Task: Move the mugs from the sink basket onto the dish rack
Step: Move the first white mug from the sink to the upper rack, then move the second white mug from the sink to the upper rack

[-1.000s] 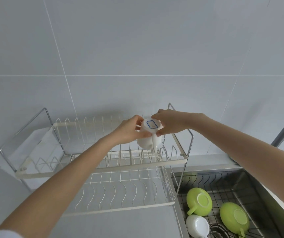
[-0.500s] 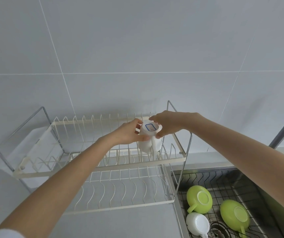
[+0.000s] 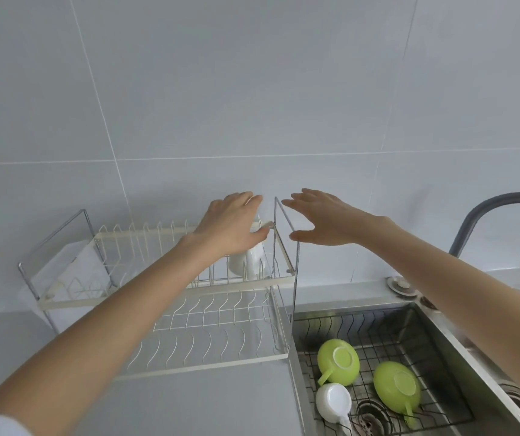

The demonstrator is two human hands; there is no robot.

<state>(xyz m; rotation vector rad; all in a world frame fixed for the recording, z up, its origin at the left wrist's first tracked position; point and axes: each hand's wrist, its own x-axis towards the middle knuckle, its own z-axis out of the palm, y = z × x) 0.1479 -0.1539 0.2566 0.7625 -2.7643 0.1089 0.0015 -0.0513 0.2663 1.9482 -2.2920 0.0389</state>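
A white mug (image 3: pixel 246 262) stands upside down at the right end of the upper tier of the cream two-tier dish rack (image 3: pixel 170 292). My left hand (image 3: pixel 232 225) hovers just above it, fingers apart, hiding its top. My right hand (image 3: pixel 321 220) is open to the right of the rack's metal end frame, holding nothing. In the black wire sink basket (image 3: pixel 375 322) lie two green mugs (image 3: pixel 337 361) (image 3: pixel 397 388) and one white mug (image 3: pixel 334 402), all upside down.
A grey curved faucet (image 3: pixel 485 215) rises at the right. The steel sink (image 3: pixel 459 344) has a drain (image 3: pixel 371 416) at the bottom. A white cutlery holder (image 3: pixel 70 272) hangs on the rack's left end. The grey tiled wall is right behind the rack.
Both hands have let go of the white mug, which now rests on the upper tier. They have opened and lifted apart, and the view has shifted towards the sink.
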